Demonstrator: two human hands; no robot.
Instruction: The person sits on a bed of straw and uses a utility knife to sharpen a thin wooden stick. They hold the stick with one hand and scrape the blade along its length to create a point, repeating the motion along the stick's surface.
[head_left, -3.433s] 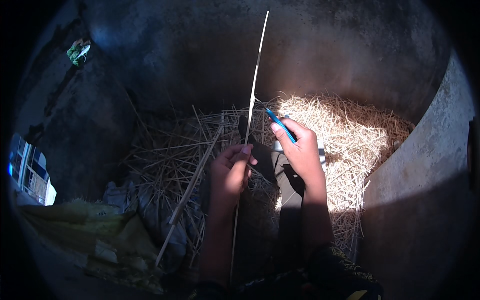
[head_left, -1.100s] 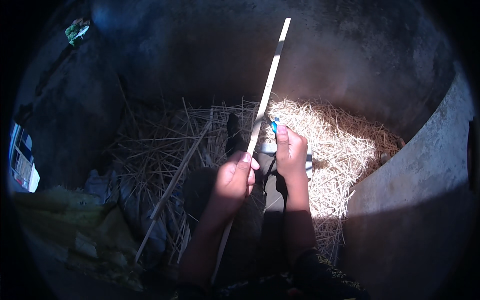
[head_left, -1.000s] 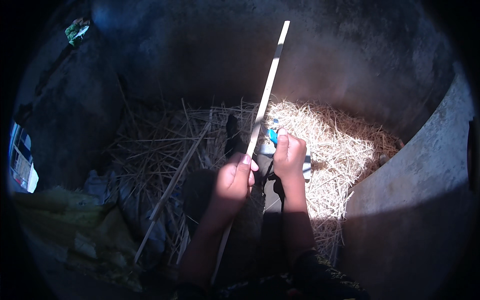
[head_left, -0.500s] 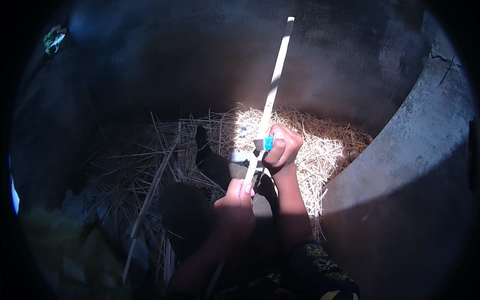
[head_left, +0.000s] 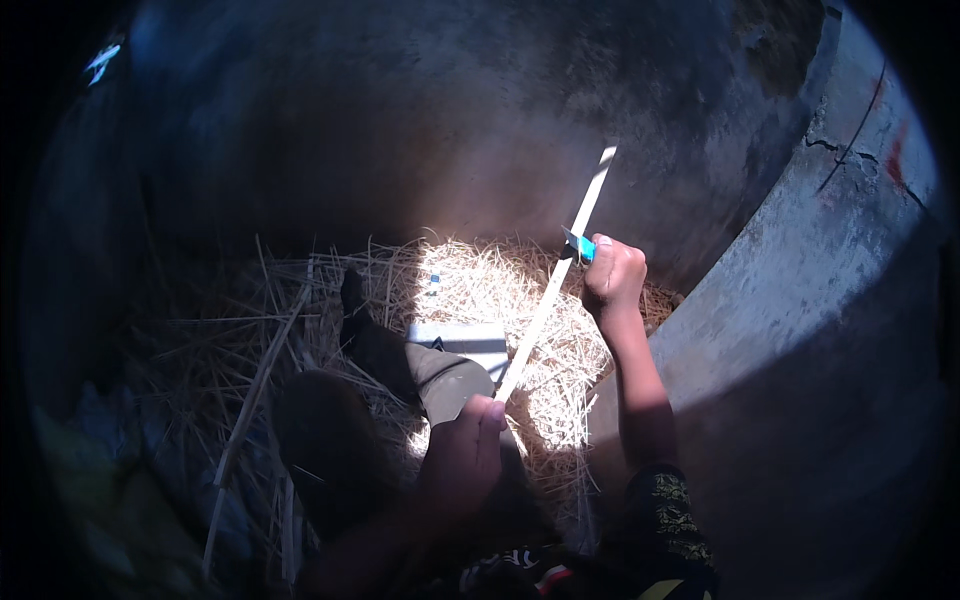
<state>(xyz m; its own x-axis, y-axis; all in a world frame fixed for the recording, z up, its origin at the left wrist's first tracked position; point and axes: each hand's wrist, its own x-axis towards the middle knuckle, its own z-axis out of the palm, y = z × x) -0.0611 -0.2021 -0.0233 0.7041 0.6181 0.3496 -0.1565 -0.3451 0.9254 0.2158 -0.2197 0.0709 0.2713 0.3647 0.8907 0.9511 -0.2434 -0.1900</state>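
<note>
A long pale strip [head_left: 540, 318], which looks like bamboo or wood, slants up and away in front of me. Its near end is gripped in my left hand [head_left: 465, 448], thumb pressed along it. My right hand [head_left: 616, 272] is closed in a fist around the turquoise handle of a knife [head_left: 586, 248]. The dark blade crosses the strip towards its far end and appears to touch it. Most of the handle is hidden by my fingers.
Pale straw-like shavings [head_left: 555, 392] cover the floor, brightly lit in the middle. A light grey block [head_left: 470, 337] lies by my leg [head_left: 447, 380]. A longer strip [head_left: 245, 415] rests at left. Curved walls [head_left: 380, 130] surround me, with a cracked pale slab [head_left: 780, 270] at right.
My right hand has slid the knife outward along the strip, away from my left hand. The strip's far end now sits lower and further right; the view has shifted somewhat.
</note>
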